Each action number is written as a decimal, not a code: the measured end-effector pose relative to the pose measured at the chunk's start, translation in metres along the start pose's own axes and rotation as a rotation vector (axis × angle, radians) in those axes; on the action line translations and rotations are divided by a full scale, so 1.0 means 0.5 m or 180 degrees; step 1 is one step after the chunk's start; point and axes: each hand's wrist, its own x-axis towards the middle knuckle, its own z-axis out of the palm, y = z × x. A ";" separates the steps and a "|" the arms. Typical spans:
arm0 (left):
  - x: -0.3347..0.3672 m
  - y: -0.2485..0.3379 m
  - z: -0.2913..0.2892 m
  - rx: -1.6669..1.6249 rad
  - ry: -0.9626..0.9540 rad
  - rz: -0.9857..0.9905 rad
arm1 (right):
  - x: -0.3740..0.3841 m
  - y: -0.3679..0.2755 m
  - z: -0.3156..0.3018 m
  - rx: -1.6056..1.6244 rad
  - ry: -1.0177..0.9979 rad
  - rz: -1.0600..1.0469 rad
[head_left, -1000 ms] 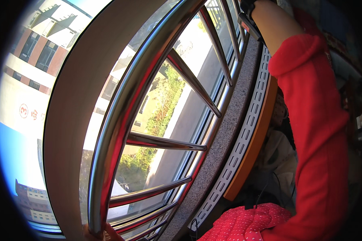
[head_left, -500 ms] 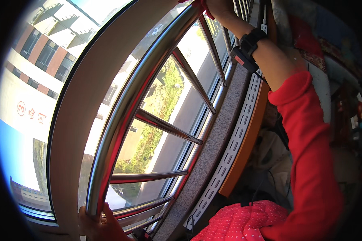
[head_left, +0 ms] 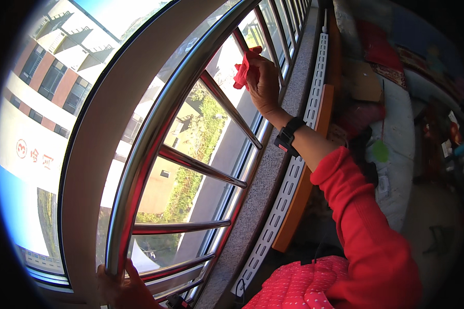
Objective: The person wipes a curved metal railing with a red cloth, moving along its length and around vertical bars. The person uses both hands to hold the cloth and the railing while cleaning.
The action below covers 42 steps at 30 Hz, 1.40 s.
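My right hand [head_left: 265, 88] is closed on a crumpled red cloth [head_left: 242, 76]. The cloth lies against one of the thin metal bars [head_left: 239, 41] below the top rail; how far it wraps round that bar is hidden by my fingers. At the lower left my left hand [head_left: 121, 286] grips the thick shiny top rail [head_left: 147, 141] of the window railing, thumb on one side and fingers on the other. Dark wrist devices sit on my right wrist [head_left: 290, 136] and near my left one.
A speckled stone sill [head_left: 265, 201] runs along the railing's foot. Beside it are a white slotted radiator cover [head_left: 288, 188] and an orange board [head_left: 297, 219]. Behind the bars is window glass, with buildings and greenery outside. Cloths and bedding lie at the right.
My right hand has come down and nearer from the far top rail to a thin bar, bringing the red cloth along. My left hand keeps its hold on the rail.
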 end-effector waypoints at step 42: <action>-0.018 0.008 0.035 0.0164 0.1291 0.0282 | -0.266 0.391 -0.146 -0.1758 -0.1712 0.1477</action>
